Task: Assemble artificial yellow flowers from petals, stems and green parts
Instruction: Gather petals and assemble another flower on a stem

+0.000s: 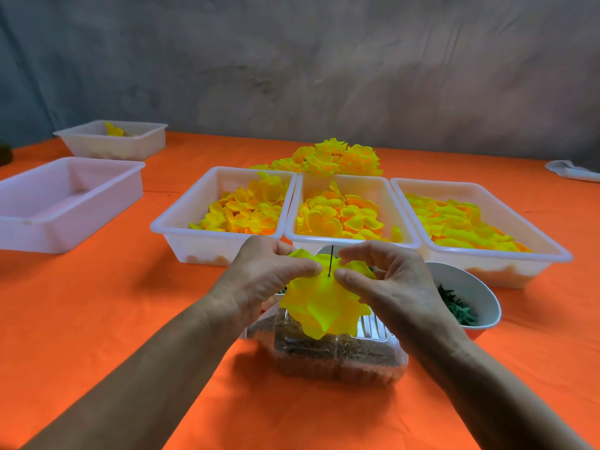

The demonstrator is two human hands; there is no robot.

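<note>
Head view, centre of frame: I see both hands meeting on a partly built yellow flower [319, 303], held above a clear plastic container [337, 355] of brown material at lower centre. The left hand [269, 274] has its thumb and fingers curled in, pinching the flower's petals from the left side; the right hand [386, 280] does the same from the right, thumb and forefinger closed on the petals. A thin dark stem [330, 261] stands upright out of the flower between the two thumbs, its tip pointing toward the top of the frame. I cannot tell which fingers, if any, touch the stem itself. Just behind the hands, three white trays lie side by side across the middle of the frame, each holding loose yellow petals: left petal tray [181, 222], middle petal tray [402, 237], right petal tray [532, 228]. Behind them a pile of finished yellow flowers [331, 157] lies on the orange tablecloth [113, 303]. Right of the right hand, a white bowl [480, 293] holds green parts [457, 308]. At the left, a white tray [65, 196], and beyond it, upper left, a smaller tray [130, 144] with a yellow piece inside.
</note>
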